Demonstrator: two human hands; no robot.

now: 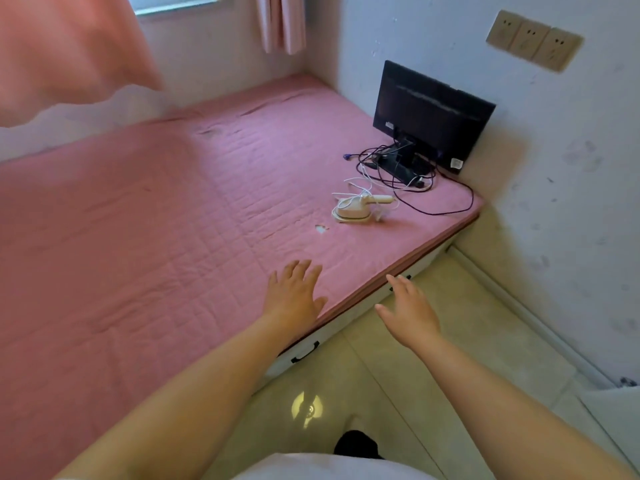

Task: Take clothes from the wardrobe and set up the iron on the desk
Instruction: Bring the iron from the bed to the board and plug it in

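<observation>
**Both hands empty over bed edge, iron farther back**

Far left top: pink garment (65,53) hanging into view, blurred. Below and across most of frame: pink quilted mattress (138,220), small worn spot near front right. Pink curtain (282,22) at window in back corner. Left hand (294,294) stretched out over mattress front edge, fingers straight and spread, holding nothing; contact with cover not clear. Small white iron (356,207) flat on mattress, well beyond left hand, white cord looped beside it. Right hand (408,311) out over floor just off bed edge, fingers relaxed and apart, holding nothing. Black monitor (433,112) leaning at wall, tangled black cables (398,168) at base, near iron. 3 wall sockets (535,39) upper right. Tiled floor (433,375) lower right.
</observation>
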